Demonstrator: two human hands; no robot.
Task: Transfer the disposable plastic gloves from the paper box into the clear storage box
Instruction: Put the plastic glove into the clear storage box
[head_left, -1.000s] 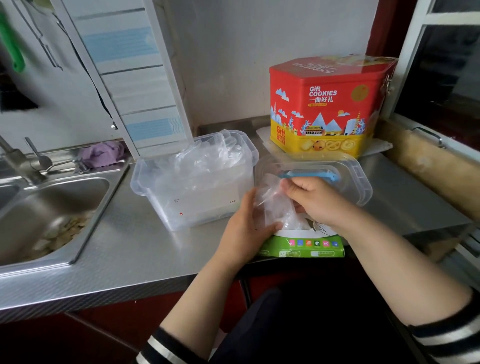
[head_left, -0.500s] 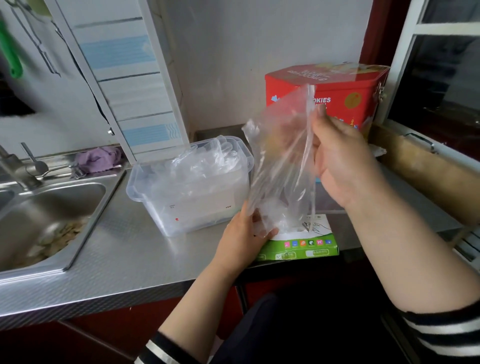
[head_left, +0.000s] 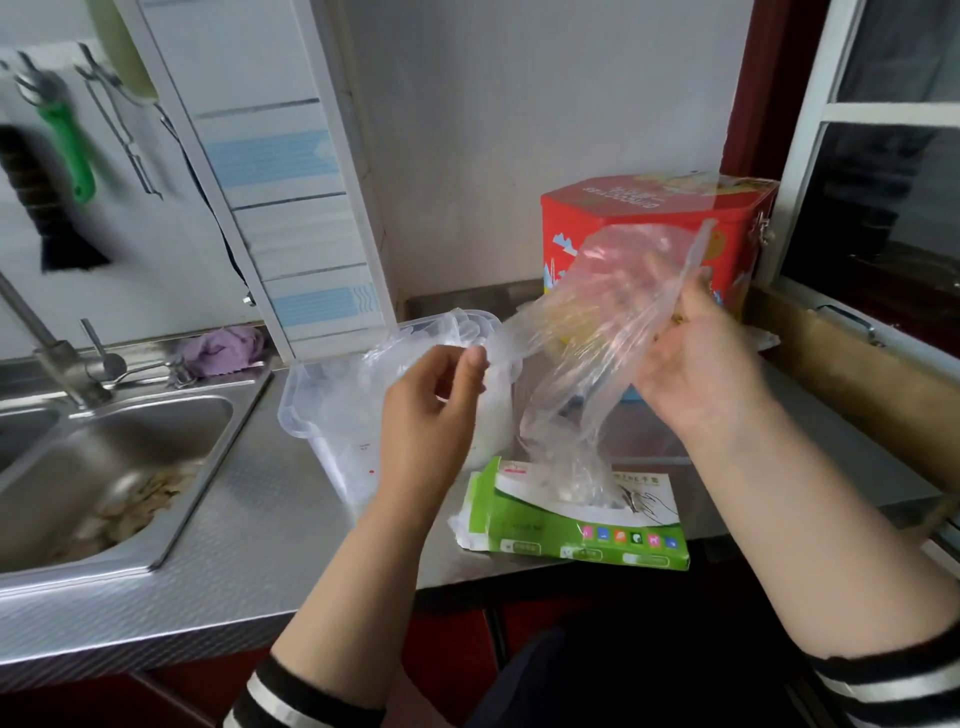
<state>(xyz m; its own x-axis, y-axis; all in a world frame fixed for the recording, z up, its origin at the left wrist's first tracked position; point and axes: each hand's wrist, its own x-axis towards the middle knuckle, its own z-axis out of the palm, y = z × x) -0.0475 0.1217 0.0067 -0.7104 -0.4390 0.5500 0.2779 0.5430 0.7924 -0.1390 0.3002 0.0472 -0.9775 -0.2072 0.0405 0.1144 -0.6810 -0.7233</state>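
A bundle of clear plastic gloves (head_left: 602, 322) is stretched in the air between my hands. My left hand (head_left: 436, 395) pinches its left end just over the clear storage box (head_left: 322, 431), which holds more gloves. My right hand (head_left: 696, 358) grips the right side of the bundle, in front of the red tin. The bundle's lower end trails down into the opening of the green and white paper box (head_left: 576, 525), which lies flat near the counter's front edge.
A red cookie tin (head_left: 644, 208) stands behind my right hand against the wall. A steel sink (head_left: 104, 467) with scraps lies at left, with a tap (head_left: 57, 358) and a purple cloth (head_left: 223, 348). A window frame (head_left: 810, 171) is at right.
My right hand pulled the gloves up out of the paper box. My left hand left the box, rose and took the bundle's left end beside the storage box.
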